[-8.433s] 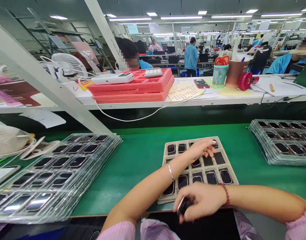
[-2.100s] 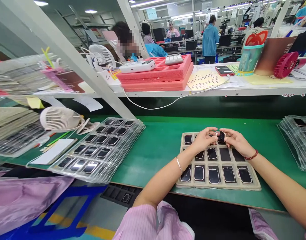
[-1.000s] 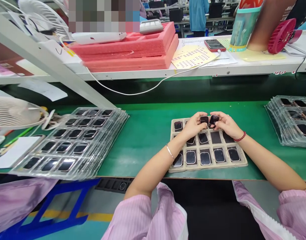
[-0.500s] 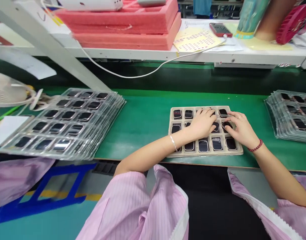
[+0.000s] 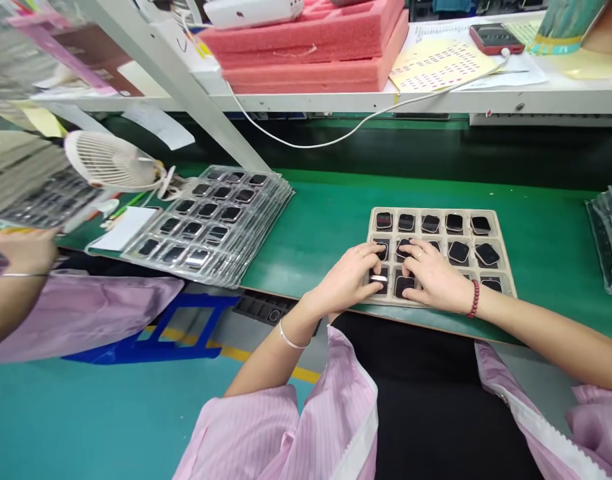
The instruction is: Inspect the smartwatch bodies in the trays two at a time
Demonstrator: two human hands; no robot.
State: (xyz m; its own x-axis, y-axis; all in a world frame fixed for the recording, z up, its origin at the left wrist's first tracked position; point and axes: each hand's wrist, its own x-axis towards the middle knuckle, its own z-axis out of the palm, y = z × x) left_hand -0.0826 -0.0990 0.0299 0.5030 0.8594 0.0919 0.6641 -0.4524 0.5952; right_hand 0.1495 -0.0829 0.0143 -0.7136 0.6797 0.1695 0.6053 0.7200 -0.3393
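"What's in the beige tray (image 5: 507,270)?"

"Dark-faced watches (image 5: 454,223), set in three rows, on the green table (image 5: 331,200). The back row shows five. In the middle row, the one at the far right sits askew. Hands hide part of the middle and front rows."

"How are the hands?"

"The left hand (image 5: 347,279) is at the front left corner, thumb and fingers parted around a watch with a bright edge. The right hand (image 5: 433,275) arches over the tray beside it, fingertips at the middle row, thumb at the front row, also parted. I can't tell whether either is pinching anything."

"Any other trays?"

"A stack of clear trays (image 5: 261,233) well to the left; the top one holds watches three across, five deep. Another clear stack (image 5: 606,233) is cut off at the right edge. Below the table is a black tray (image 5: 251,307) with one rounded frame (image 5: 274,315) in it."

"And on the shelf (image 5: 346,103)?"

"Red foam trays (image 5: 306,77), stacked, with a white device (image 5: 256,12) on top."
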